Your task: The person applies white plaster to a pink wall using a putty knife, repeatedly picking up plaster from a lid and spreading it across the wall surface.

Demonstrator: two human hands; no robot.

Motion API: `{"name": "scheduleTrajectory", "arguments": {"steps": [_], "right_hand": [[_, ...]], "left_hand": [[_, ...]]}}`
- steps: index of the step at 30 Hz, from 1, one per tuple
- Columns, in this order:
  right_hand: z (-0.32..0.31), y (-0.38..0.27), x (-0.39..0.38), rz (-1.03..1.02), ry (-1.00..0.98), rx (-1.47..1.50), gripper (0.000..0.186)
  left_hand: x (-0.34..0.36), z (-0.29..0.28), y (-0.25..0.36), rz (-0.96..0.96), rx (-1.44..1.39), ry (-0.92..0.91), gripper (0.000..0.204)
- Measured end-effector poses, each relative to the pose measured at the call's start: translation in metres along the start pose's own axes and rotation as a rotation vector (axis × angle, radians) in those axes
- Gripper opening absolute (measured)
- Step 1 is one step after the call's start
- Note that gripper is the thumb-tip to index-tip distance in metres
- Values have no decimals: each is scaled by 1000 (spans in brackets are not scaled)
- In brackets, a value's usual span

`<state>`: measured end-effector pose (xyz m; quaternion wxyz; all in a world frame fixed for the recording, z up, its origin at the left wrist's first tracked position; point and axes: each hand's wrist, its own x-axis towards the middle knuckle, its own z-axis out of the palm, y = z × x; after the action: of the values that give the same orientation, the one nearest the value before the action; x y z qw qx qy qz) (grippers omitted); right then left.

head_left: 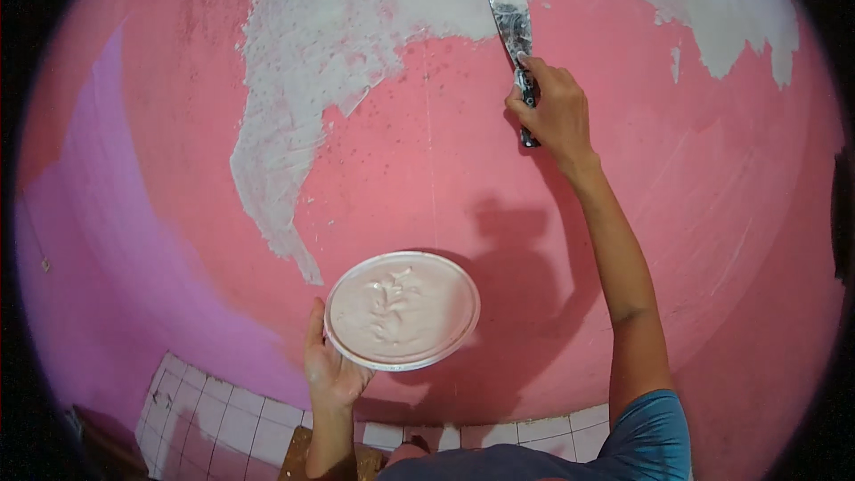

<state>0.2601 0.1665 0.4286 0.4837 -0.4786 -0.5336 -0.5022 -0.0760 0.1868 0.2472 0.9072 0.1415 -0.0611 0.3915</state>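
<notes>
My right hand [554, 111] is closed round the black handle of a putty knife [515, 31], raised at the upper right of centre. The knife's wide metal blade is smeared with white and points up, its tip by the edge of a white filler patch [303, 62] on the pink wall [383, 160]. Low and left of centre, my left hand [334, 365] carries a round white lid [405, 367] from beneath, with the thumb at its left rim. A layer of pale, creamy filler [401, 307] lies on the lid, ridged in the middle. Most left fingers are hidden underneath.
A second white patch [721, 9] covers the wall at the upper right. Purple paint [134, 214] shows at the left. White tiles [214, 419] run along the bottom, with a brown wooden piece [298, 454] near my left forearm. A dark object [842, 214] stands at the right edge.
</notes>
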Motion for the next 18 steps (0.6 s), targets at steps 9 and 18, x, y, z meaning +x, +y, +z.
{"name": "scheduleTrajectory", "arguments": {"steps": [9, 18], "right_hand": [[-16, -47, -61, 325, -484, 706, 41], [0, -79, -118, 875, -1248, 1306, 37]], "left_hand": [[2, -27, 6, 21, 117, -57, 64], [14, -68, 5, 49, 74, 72, 69]]}}
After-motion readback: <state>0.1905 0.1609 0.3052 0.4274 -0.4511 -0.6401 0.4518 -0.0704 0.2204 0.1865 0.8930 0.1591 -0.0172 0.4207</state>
